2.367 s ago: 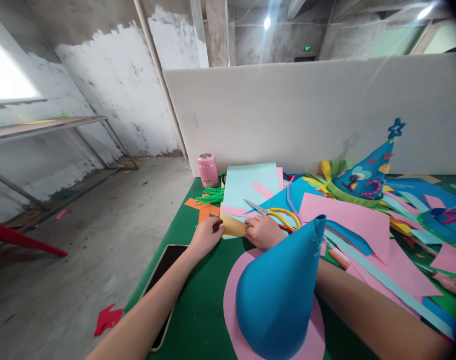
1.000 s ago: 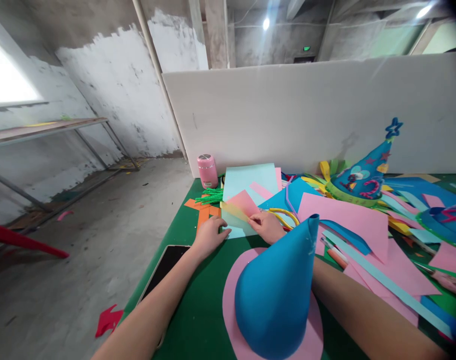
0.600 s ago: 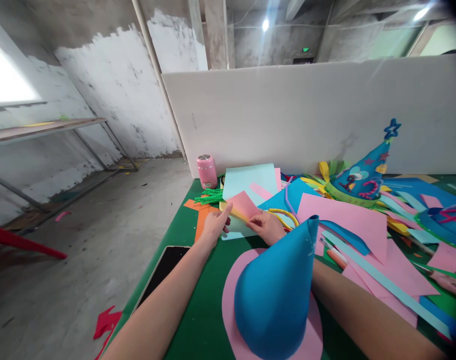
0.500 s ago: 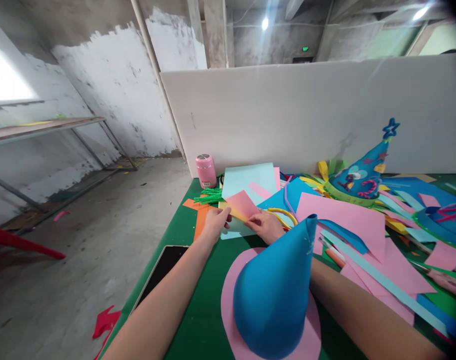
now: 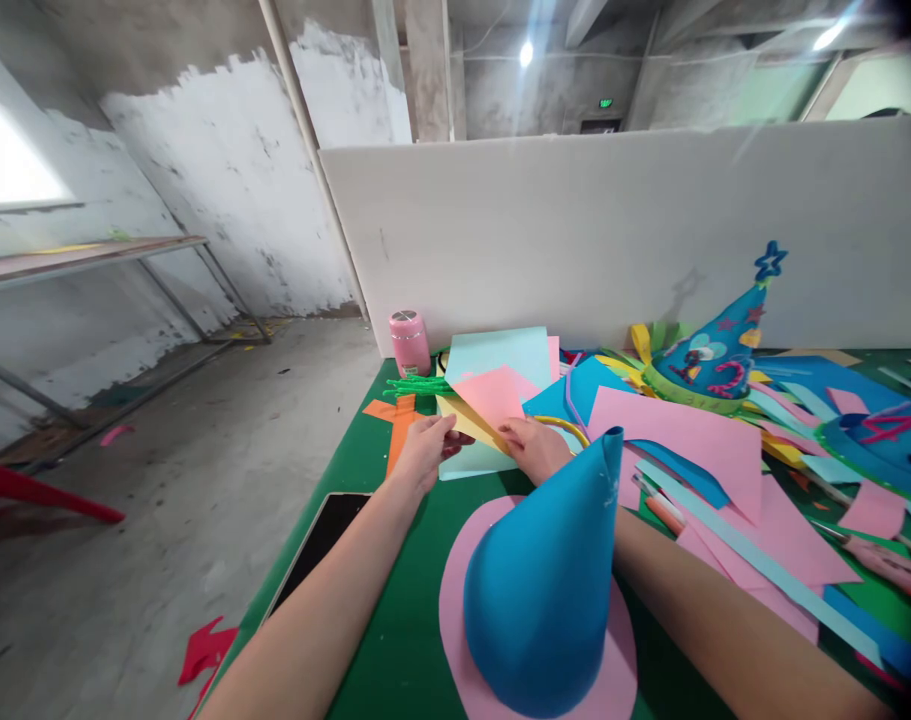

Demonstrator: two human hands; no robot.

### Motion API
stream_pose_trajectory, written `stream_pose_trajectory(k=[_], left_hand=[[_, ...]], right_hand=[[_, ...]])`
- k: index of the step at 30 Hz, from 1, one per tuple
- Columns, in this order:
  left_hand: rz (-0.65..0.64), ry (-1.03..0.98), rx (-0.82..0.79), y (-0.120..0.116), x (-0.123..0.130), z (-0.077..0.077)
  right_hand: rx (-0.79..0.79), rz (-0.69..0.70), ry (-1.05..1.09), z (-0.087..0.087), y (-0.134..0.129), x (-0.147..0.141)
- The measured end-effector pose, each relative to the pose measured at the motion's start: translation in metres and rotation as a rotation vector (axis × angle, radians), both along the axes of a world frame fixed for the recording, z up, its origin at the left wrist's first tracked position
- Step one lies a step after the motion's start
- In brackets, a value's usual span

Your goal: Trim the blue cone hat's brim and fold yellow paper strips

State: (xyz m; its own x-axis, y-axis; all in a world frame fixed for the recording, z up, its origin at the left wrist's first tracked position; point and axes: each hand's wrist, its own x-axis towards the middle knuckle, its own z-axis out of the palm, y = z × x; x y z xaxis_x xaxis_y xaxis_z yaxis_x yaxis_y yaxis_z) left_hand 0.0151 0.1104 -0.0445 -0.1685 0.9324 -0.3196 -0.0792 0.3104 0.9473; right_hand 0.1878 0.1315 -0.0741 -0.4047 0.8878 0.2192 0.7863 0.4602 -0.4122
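My right hand (image 5: 536, 448) pinches the lower right corner of a yellow piece of paper (image 5: 474, 422) and a pink piece of paper (image 5: 491, 392) that lies against it. Beside the yellow paper's lower left edge is my left hand (image 5: 425, 445), thumb and fingers apart. Nearer to me, between my forearms, a plain blue paper cone (image 5: 541, 600) stands on a round pink paper base (image 5: 455, 610). Its tip leans right and hides part of my right wrist.
Green pipe cleaners (image 5: 421, 386), orange paper (image 5: 401, 430) and a pink bottle (image 5: 409, 343) are at the back left. A dark tablet-like slab (image 5: 324, 540) lies by the left edge. Paper scraps (image 5: 725, 520) and a decorated blue party hat (image 5: 714, 345) fill the right.
The pink paper has swung up and right, showing more of the yellow paper. My left fingers have parted from the papers' edge. The view has shifted slightly.
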Motion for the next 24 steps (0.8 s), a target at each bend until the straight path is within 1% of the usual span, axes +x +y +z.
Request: stream_pose_trajectory(k=[4, 8, 11, 15, 18, 24], left_hand=[[0.002, -0.020, 0.020, 0.000, 0.001, 0.000], [-0.006, 0.015, 0.064, 0.004, 0.004, 0.002], [-0.032, 0.077, 0.127, 0.008, 0.008, 0.005], [-0.093, 0.229, 0.229, 0.010, 0.011, 0.006], [-0.122, 0.427, 0.305, 0.007, 0.009, -0.002], [-0.252, 0.863, 0.401, -0.003, 0.004, -0.032]], right_hand=[[0.025, 0.007, -0.007, 0.000, -0.002, 0.002], [0.045, 0.030, -0.010, 0.004, -0.005, 0.002], [0.079, 0.024, 0.015, 0.008, -0.008, -0.002], [0.131, -0.051, 0.117, 0.009, -0.007, -0.009], [0.162, -0.088, 0.209, 0.008, -0.006, -0.009], [0.244, -0.103, 0.348, 0.004, -0.003, -0.004]])
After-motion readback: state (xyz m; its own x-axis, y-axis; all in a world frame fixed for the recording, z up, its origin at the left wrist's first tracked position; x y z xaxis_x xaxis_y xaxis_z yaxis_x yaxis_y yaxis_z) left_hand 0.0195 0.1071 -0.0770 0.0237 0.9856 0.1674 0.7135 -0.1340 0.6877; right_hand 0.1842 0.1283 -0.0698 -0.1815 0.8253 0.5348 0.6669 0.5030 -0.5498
